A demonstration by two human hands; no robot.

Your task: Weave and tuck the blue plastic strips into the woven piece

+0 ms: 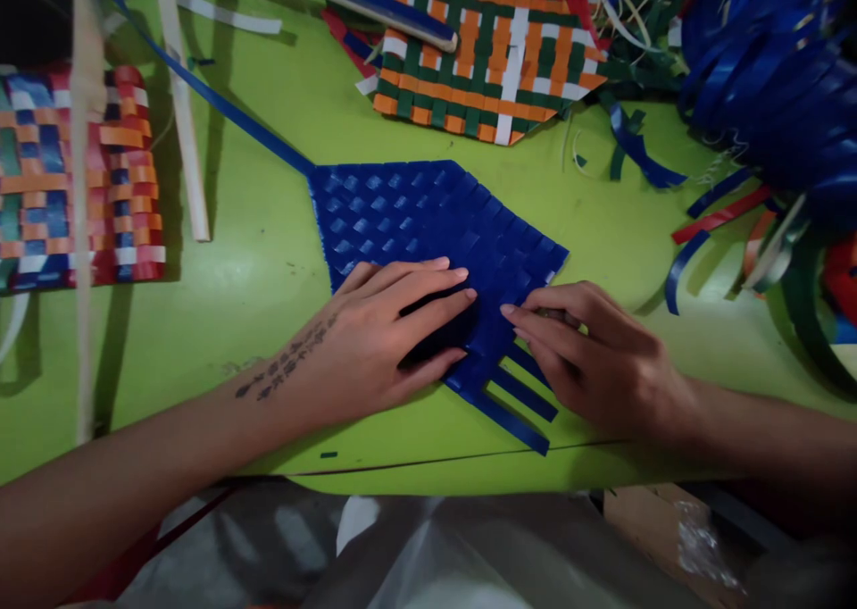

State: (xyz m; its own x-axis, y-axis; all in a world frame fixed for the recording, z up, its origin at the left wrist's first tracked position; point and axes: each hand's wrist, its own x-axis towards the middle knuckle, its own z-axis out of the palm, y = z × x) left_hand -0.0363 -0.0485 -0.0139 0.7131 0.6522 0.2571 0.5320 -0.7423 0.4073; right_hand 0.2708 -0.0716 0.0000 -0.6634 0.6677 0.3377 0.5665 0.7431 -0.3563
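Note:
A blue woven mat of flat plastic strips [415, 198] lies on the green tabletop. Several loose strip ends [519, 395] stick out from its lower right edge, and one long blue strip [234, 102] runs off its upper left corner. My left hand [395, 323] rests on the weave with fingers stretched out and spread. At the mat's right edge, my right hand [589, 346] has thumb and finger pinched together by the strip ends. What exactly sits in that pinch is mostly hidden by the fingers.
An orange, green and white woven piece [482, 64] lies at the back, with a blue-and-wood stick [428, 30] across it. Another multicoloured woven piece [130, 198] and pale wooden sticks [184, 127] are at left. A blue strip bundle [769, 82] and scraps crowd the right.

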